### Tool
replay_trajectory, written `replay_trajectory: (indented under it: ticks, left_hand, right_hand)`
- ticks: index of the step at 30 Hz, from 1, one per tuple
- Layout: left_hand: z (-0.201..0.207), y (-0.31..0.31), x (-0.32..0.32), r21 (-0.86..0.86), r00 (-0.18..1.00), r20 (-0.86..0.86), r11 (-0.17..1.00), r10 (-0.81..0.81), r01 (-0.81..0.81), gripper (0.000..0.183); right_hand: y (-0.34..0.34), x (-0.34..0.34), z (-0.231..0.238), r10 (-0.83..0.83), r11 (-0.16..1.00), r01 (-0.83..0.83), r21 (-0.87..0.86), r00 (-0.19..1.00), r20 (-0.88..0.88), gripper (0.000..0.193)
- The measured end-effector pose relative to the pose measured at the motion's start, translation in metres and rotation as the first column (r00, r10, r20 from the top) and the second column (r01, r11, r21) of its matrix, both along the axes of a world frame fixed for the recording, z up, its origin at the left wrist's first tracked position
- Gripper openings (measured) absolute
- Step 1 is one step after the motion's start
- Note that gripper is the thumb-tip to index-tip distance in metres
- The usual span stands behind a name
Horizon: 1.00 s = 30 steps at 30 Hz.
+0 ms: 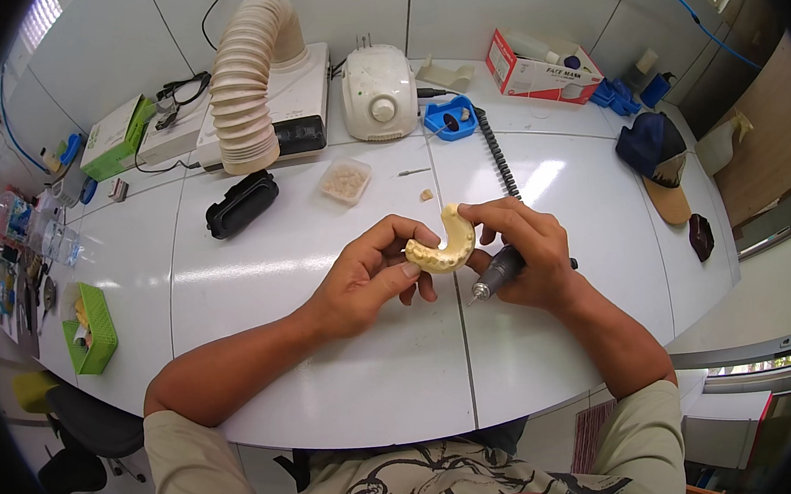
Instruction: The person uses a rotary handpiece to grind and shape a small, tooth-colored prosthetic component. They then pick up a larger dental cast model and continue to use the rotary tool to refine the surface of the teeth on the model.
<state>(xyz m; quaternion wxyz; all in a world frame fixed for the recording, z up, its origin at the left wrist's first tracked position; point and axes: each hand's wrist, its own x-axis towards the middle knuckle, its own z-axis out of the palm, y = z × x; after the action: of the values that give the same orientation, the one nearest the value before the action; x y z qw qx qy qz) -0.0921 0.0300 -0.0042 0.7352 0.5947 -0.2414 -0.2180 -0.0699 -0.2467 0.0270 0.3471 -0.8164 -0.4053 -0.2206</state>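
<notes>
The left hand [365,275] grips the horseshoe-shaped dental cast [447,251] above the white worktable [333,391], the right hand [537,250], gripping a rotary handpiece [501,269], touches its far end; apparent step: inspection, with trimming requiring the handpiece turned toward it.

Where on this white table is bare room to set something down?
Left, between the green basket and left hand; right, between the right hand and cap; front, between both hands and the table's near edge. Crowded: the back, with ribbed hose, white control unit and blue tray; and the middle, where the hands hold a cream dental arch and grey handpiece.
</notes>
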Motion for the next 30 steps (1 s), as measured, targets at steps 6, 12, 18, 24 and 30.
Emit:
replay_trajectory:
  ticks: [6,12,18,24,30]
  left_hand:
    - [-0.0019,-0.0041,0.0006,-0.042,0.998,-0.063,0.999,0.025,-0.028,0.04]
    - [-0.0056,-0.0047,0.0017,-0.009,0.999,-0.028,1.0,0.023,-0.024,0.042]
    - [-0.0023,-0.0081,0.0011,0.042,0.999,0.007,0.999,0.032,-0.032,0.044]
    - [-0.0031,-0.0079,0.0009,0.058,1.0,-0.014,0.998,0.018,-0.017,0.053]
    - [0.0018,-0.0075,-0.0016,0.109,0.999,0.041,0.994,0.022,-0.026,0.053]
  right_hand:
    - [-0.001,0.0035,-0.0056,0.013,0.999,-0.016,0.051,0.999,0.047,0.045]
    - [-0.0007,0.0025,-0.0057,-0.003,0.999,0.002,0.049,1.0,0.031,0.037]
    - [-0.0013,0.0018,-0.005,-0.012,0.999,0.009,0.052,0.998,0.065,0.038]
    - [0.0,-0.0005,-0.0007,-0.016,0.999,0.013,0.041,0.998,0.066,0.035]
    - [0.0006,-0.0013,-0.0015,-0.045,0.999,0.044,0.029,0.998,0.047,0.034]
